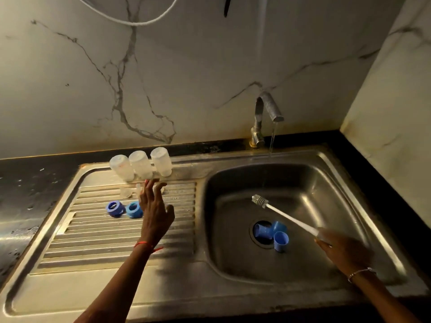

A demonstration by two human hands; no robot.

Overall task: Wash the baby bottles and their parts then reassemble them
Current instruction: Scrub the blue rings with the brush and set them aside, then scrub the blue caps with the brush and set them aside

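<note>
Head view: on the dark counter (25,183) I see a steel draining board (93,236) on the left. Three clear bottles (140,164) stand upside down in a row along the board's twelve o'clock edge. Just in front of them lie small clear teats (126,191), too blurred for me to count. Two blue screw rings (115,209) sit side by side on the ribs, at nine o'clock of the left hand (156,210). That hand is open over the board, fingers spread and pointing toward the bottles, holding nothing; I cannot tell whether its fingertips touch anything. In the basin (326,194) to the right, three blue caps (281,241) lie bunched at the drain. The right hand (342,250), at four o'clock of the caps, grips the white handle of a bottle brush (291,220), whose bristle head points to ten o'clock. The tap (268,108), at the basin's twelve o'clock, runs a thin stream.
</note>
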